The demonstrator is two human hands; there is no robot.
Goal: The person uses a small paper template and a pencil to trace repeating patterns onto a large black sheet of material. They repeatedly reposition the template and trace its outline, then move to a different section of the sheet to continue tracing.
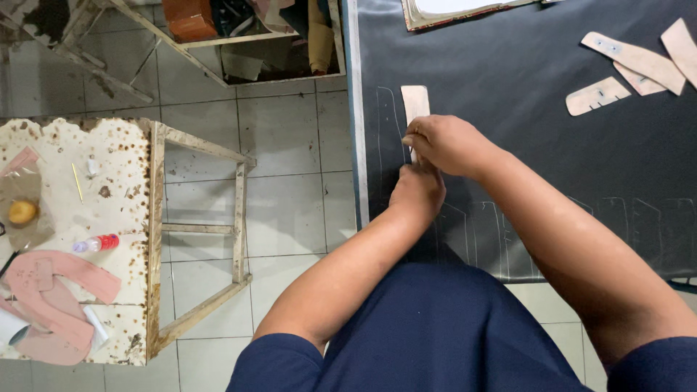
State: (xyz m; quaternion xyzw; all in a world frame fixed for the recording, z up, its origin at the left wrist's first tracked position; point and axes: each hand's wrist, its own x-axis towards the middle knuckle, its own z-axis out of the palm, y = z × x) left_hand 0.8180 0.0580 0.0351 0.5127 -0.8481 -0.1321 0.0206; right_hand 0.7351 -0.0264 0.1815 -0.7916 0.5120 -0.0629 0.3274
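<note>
Item one, the thing in hand: a narrow tan cardboard pattern strip (415,101), lying flat on the dark sheet (523,80) that covers the work table. I see its long axis running near to far, its far end free and rounded, its near end hidden under the hands.

Item two, right hand (448,144): I see it lying palm down across the strip's near half, fingers curled and pressing it to the sheet. It is the farther hand and covers more of the strip.

Item three, left hand (417,190): I find it just near of the right hand and touching it, closed in a loose fist at the strip's near end. Whether it pinches a marking tool I cannot tell; the fingers hide it.

Item four, pale outlines (475,232) already drawn on the sheet, near and to the right.

Item five, other tan pattern pieces (632,62), far right, well apart from both hands.

Item six, a stained wooden stand (156,218) at left.
</note>
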